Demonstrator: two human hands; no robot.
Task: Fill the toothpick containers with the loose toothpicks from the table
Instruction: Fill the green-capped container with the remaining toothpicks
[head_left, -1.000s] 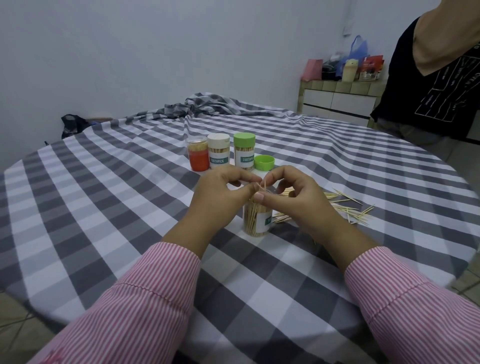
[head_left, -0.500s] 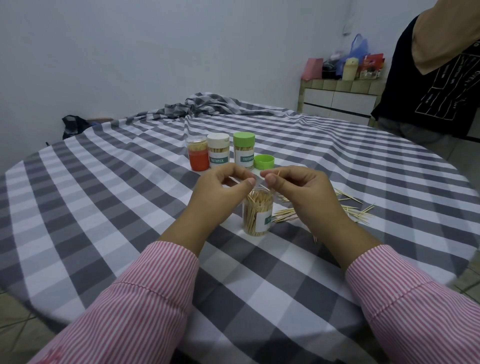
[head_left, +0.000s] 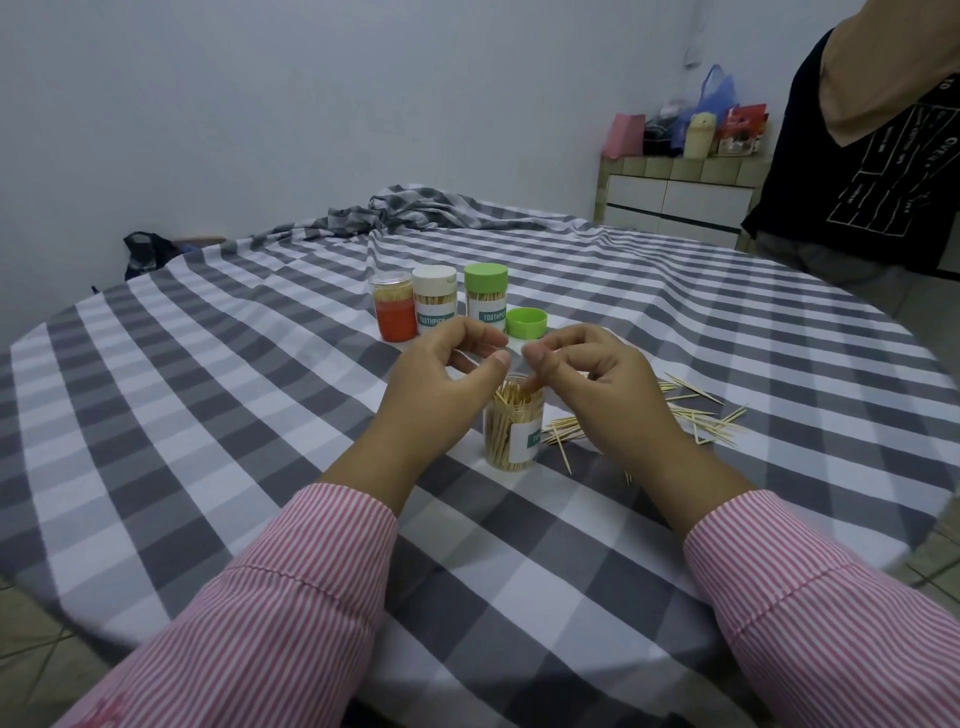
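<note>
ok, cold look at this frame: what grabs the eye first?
Both hands, left hand and right hand, hover with curled fingers just above the open container, which stands packed with toothpicks at table centre. To its right lie the loose toothpicks on the checked cloth. Behind stand three capped containers in a row, a loose green lid beside them.

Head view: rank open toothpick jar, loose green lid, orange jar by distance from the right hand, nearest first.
From the right hand:
1. Open toothpick jar, just below its fingertips, on the left side.
2. Loose green lid, on the cloth just beyond the hand.
3. Orange jar, leftmost in the back row, past the left hand.
</note>
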